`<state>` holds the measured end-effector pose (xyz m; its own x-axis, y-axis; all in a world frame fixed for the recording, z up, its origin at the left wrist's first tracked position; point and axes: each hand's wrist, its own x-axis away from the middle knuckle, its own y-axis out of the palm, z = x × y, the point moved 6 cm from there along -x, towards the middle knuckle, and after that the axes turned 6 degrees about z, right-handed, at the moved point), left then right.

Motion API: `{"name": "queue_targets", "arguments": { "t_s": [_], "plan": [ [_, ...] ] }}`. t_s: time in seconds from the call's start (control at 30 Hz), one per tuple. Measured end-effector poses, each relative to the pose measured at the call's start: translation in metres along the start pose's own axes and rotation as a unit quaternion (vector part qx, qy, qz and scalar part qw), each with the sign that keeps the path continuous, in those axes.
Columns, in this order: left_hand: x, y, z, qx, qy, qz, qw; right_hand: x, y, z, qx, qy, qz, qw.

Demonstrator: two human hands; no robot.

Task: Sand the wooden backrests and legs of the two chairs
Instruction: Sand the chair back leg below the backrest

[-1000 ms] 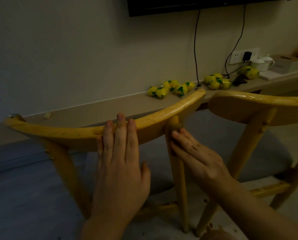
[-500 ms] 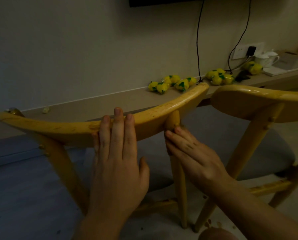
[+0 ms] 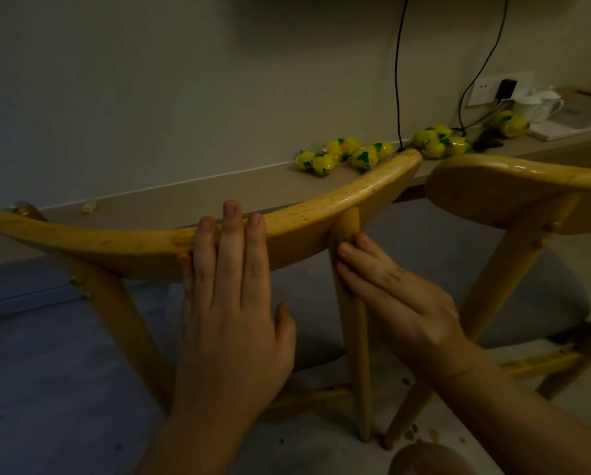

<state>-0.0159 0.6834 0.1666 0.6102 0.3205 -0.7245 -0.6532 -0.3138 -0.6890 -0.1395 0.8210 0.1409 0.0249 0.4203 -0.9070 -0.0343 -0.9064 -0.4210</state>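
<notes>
At post top, under the rail: right hand [image 3: 400, 299] fingers [image 3: 352, 252] pressed flat on rear post [image 3: 350, 317], sandpaper beneath not discernible | left hand [image 3: 232, 323] fingers [image 3: 231, 241] extended flat, bracing curved backrest [image 3: 115, 248], gripping nothing | second chair [image 3: 513, 190] just beside, right | wood likely stiff, glossy, slippery; steadying best at rail.

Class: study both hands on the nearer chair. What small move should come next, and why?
Probably slide the right hand down the upright post. Its fingertips press the post just under the backrest, while the left hand lies flat on the backrest, steadying it. The post's lower length is free. No sandpaper shows.
</notes>
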Motion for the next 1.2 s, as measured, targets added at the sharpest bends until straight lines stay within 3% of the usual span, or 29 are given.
{"name": "queue_targets", "arguments": {
  "t_s": [0.23, 0.5, 0.73, 1.0, 1.2],
  "plan": [
    [0.0, 0.001, 0.0, 0.006, 0.003, -0.003, 1.0, 0.058, 0.016, 0.003, -0.024, -0.026, -0.144, 0.989],
    [-0.001, 0.0, 0.001, 0.014, -0.002, -0.011, 1.0, 0.021, 0.004, 0.011, -0.027, -0.002, -0.049, 0.998],
    [0.0, 0.003, 0.001, 0.027, -0.004, -0.008, 1.0, 0.083, 0.019, 0.008, -0.067, -0.008, -0.156, 0.985],
    [0.001, 0.002, 0.001, 0.034, -0.006, -0.01, 0.999, 0.025, 0.004, 0.018, -0.045, 0.016, -0.029, 0.998],
    [0.0, 0.004, 0.001, 0.028, -0.008, -0.006, 1.0, 0.084, 0.017, 0.011, -0.064, -0.025, -0.157, 0.985]
  ]
}}
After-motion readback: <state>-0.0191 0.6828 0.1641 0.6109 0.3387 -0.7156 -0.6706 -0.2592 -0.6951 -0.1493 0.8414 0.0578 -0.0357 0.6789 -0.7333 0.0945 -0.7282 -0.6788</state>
